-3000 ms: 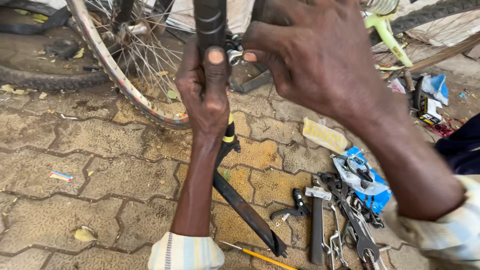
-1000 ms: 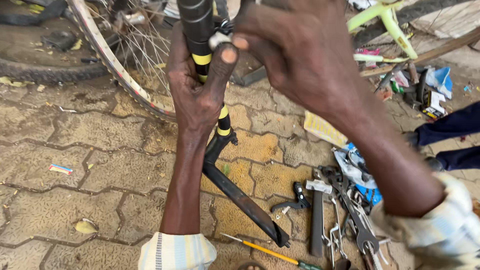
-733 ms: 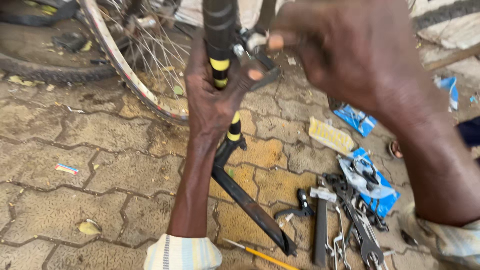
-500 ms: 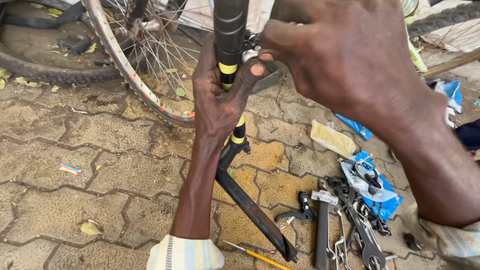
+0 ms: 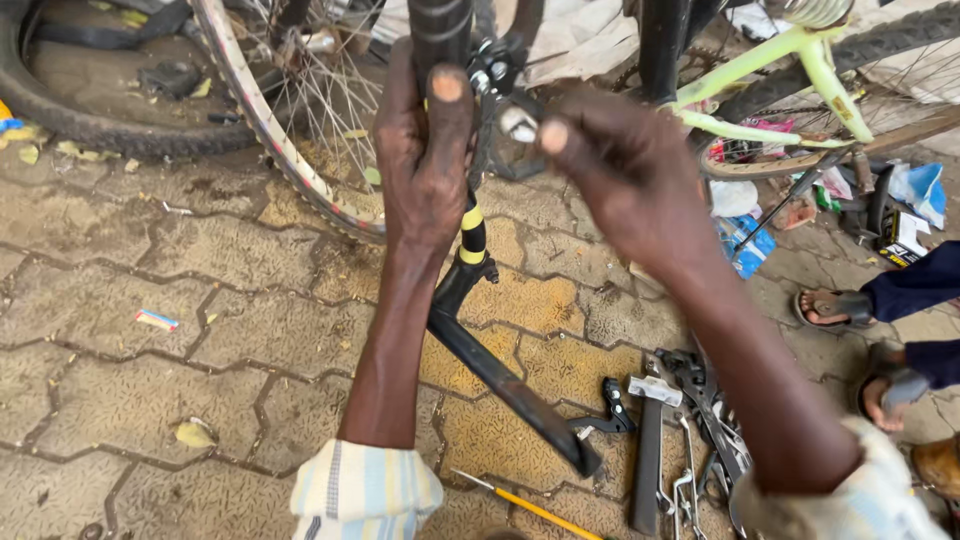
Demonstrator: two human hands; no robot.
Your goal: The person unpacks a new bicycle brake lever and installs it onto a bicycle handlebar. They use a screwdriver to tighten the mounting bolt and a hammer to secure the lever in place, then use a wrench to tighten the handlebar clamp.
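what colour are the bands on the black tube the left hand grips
Yellow bands on the black tube, just below the left hand; head view.

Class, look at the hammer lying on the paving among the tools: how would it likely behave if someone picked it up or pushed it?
The hammer looks rigid, so it probably would not flex. Its metal head likely makes it top-heavy when lifted by the handle. Lying flat on rough paving, it would probably scrape rather than roll.

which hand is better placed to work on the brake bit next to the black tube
Probably right: the right hand is free, its fingertips already at the brake caliper. The left hand is wrapped around the black frame tube, steadying it.
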